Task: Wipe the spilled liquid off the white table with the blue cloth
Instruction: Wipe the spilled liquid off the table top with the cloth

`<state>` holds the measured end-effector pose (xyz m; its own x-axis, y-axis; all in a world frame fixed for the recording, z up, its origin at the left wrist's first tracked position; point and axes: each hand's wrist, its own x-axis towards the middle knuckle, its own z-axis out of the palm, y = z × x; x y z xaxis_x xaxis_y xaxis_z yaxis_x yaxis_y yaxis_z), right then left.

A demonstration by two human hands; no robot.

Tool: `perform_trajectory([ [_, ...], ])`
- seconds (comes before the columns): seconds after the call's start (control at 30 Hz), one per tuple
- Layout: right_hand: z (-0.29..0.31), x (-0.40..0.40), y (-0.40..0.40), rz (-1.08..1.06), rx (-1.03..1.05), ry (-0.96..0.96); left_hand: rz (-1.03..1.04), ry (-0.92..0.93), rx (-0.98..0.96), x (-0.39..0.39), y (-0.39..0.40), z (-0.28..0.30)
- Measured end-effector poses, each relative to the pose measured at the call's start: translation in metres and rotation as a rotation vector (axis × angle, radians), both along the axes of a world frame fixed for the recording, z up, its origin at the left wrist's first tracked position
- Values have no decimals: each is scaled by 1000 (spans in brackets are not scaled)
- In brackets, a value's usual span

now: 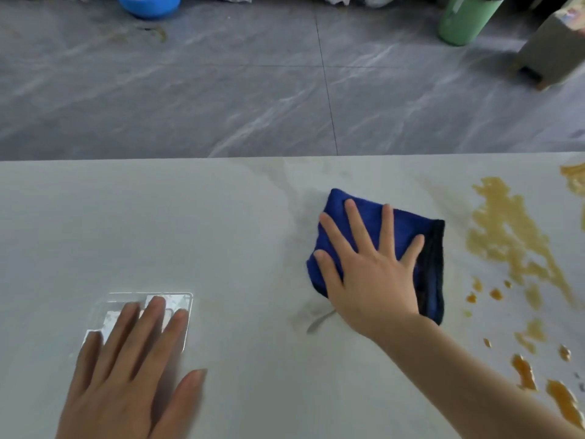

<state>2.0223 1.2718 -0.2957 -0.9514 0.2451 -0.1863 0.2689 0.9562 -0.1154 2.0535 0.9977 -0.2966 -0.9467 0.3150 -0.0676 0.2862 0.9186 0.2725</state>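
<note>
Blue cloth, folded into a rough square pad with a dark edge along its right side, lay on the white table right of centre. The right hand rested flat on top of the cloth, palm down. Its fingers were straight and spread wide, pressing the fabric against the tabletop; none curled round the cloth. The forearm ran back toward the lower right corner of the view.

Amber-brown spilled liquid covered the right part of the table. It formed one large irregular patch near the cloth's right edge, apart from it, with smaller drops and streaks trailing toward the near right corner. A further patch sat at the far right edge of the table. Faint wet smears showed on the surface around and to the left of the cloth.

The left hand lay flat on the table at lower left, fingers straight and close together, thumb held out to the side. It held nothing. Its fingertips overlapped a bright rectangular reflection on the glossy surface.

Beyond the far table edge was a grey marbled tile floor. On it, a blue basin sat at the top left and a green bin at the top right.
</note>
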Motion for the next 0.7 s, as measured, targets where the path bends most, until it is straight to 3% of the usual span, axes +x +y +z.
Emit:
perform_trajectory([
  [0.17, -4, -51, 24, 89, -13, 39, 26, -1, -14, -1, 2, -2],
  [0.3, -2, -72, 91, -91, -32, 10, 11, 1, -21, -2, 0, -3],
  [0.43, 4, -16, 117, -239, -10, -44, 9, 5, -22, -2, -1, -6],
  [0.57, 0, 32, 71, -69, 20, -64, 2, 1, -37, -1, -2, -9],
  [0.7, -4, 8, 54, 89, 13, -2, 20, -22, -34, 1, 0, -7],
])
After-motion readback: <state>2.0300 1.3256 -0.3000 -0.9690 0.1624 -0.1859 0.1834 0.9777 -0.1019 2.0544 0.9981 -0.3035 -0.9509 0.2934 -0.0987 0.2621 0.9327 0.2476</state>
